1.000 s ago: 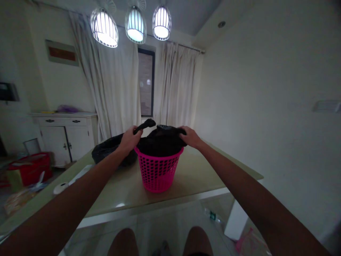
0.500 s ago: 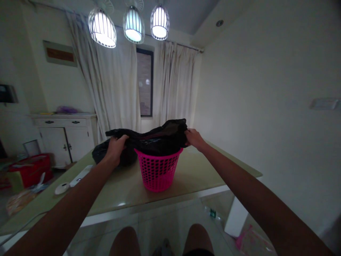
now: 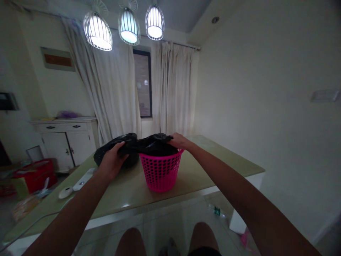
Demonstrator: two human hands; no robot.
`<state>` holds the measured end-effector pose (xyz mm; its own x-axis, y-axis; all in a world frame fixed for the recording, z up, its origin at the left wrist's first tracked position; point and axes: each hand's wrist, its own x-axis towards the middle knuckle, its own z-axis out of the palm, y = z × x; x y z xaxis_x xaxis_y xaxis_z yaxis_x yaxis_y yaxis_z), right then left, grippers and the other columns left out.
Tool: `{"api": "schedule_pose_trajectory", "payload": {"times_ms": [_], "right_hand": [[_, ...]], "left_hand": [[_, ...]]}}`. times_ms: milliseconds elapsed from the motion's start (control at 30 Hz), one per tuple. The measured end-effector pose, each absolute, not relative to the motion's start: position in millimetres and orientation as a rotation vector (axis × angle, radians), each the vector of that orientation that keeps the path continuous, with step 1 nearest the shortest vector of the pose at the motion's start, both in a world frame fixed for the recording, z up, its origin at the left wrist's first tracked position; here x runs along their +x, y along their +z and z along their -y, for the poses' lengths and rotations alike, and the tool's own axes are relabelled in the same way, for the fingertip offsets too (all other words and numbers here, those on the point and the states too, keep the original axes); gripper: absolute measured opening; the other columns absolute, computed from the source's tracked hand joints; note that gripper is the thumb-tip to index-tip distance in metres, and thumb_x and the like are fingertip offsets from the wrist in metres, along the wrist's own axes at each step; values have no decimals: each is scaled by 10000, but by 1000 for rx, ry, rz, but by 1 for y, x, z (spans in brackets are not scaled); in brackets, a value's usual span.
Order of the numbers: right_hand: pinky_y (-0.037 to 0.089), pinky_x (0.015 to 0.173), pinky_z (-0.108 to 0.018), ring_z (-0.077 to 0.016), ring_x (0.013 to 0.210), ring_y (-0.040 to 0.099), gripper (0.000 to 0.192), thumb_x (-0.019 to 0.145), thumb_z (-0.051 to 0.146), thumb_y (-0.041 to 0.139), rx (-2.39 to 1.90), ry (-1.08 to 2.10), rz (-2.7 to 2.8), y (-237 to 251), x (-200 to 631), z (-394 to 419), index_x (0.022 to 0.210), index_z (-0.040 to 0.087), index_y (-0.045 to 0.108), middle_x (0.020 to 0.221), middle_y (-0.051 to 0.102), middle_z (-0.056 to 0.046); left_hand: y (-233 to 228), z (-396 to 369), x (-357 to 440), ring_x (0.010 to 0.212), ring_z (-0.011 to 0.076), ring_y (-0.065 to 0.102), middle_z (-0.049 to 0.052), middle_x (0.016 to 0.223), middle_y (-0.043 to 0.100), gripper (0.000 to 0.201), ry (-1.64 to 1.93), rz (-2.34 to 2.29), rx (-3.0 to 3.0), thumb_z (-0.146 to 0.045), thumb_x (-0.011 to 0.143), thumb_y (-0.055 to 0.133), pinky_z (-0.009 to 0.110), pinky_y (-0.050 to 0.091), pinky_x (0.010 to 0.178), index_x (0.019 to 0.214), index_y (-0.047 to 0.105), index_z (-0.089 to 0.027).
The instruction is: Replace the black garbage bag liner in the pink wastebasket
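A pink perforated plastic basket (image 3: 160,174) stands upright near the front edge of the table. Over its mouth lies a black plastic bag (image 3: 156,146), partly down inside the rim. My left hand (image 3: 113,160) grips the bag's left end, just left of the basket. At the right side of the rim, my right hand (image 3: 178,140) pinches the bag's other edge. Behind my left hand sits a second, bulging black bag (image 3: 102,151), partly hidden by that hand.
A white power strip (image 3: 84,179) and a small white round device (image 3: 65,192) lie on the green tabletop (image 3: 218,163) at left. A plastic bottle (image 3: 217,211) lies on the floor. The plain wall rises beyond the table's right side.
Both hands have come lower and the right hand has moved inward to the left. The stretched bag has dropped closer to the basket's rim and now hangs slacker.
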<state>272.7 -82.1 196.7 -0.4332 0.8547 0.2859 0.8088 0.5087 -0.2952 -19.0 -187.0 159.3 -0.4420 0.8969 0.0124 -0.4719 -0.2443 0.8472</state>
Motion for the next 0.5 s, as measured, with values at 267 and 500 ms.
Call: {"api": "schedule_pose_trajectory", "payload": {"times_ms": [267, 500], "right_hand": [[565, 926, -406, -329, 1101, 720, 398, 1005, 438, 560, -1535, 225, 1566, 203, 296, 82, 1241, 154, 708, 1208, 755, -196], [632, 846, -417, -306, 1206, 663, 1084, 721, 509, 901, -1406, 770, 1319, 196, 340, 92, 1612, 218, 355, 1472, 628, -219]], "left_hand": [[154, 210, -13, 761, 167, 720, 7, 823, 761, 389, 1751, -813, 690, 63, 560, 594, 246, 626, 691, 815, 723, -202], [134, 231, -5, 1112, 227, 753, 30, 1173, 819, 150, 1848, -828, 748, -286, 848, 816, 308, 661, 836, 993, 791, -258]]}}
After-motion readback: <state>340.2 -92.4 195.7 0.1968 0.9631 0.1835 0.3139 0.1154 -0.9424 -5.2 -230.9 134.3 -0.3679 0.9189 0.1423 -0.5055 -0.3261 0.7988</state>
